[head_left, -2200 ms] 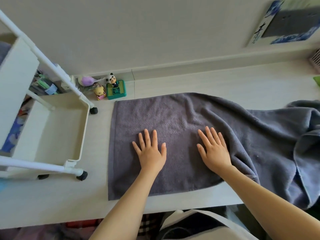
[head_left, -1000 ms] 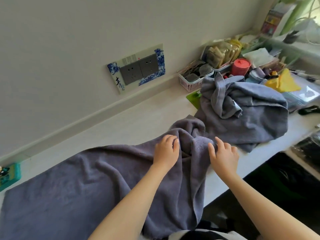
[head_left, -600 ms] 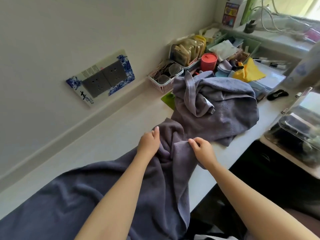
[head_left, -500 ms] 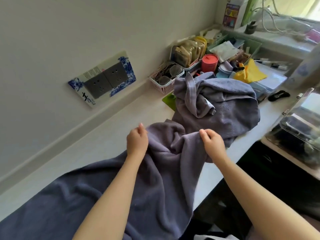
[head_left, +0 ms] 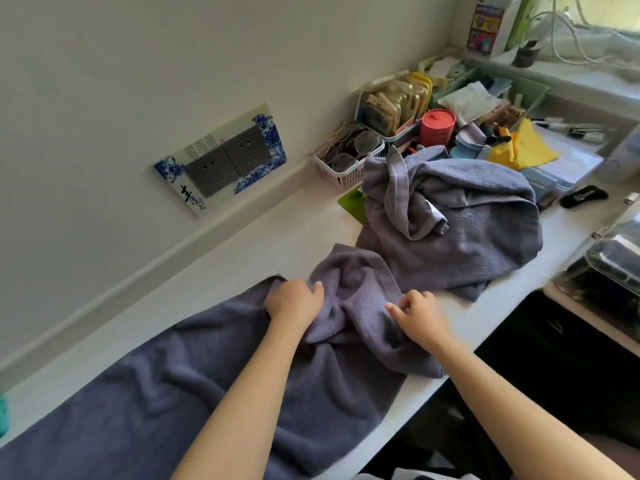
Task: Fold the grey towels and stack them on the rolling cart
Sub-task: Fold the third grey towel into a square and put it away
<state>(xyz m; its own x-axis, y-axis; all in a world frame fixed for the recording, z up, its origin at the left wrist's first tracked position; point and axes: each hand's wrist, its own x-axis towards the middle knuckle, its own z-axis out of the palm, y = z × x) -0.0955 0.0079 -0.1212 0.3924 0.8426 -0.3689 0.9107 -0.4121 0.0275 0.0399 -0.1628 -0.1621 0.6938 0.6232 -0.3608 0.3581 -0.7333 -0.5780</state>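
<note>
A long grey towel lies across the white counter, its right end bunched and partly over the front edge. My left hand is closed on the far edge of that bunched end. My right hand pinches the near part of the same end between thumb and fingers. A second grey towel sits in a crumpled heap further right on the counter, apart from both hands. The rolling cart is out of view.
Behind the heap stand a pink basket of glasses, a red tub, a yellow cloth and other clutter. A socket plate hangs on the wall. A black clip and a clear container are at right.
The view swung right, away from the cart. My hands left the flattened left end, took hold of the towel's bunched right end, and have drawn it slightly towards me.
</note>
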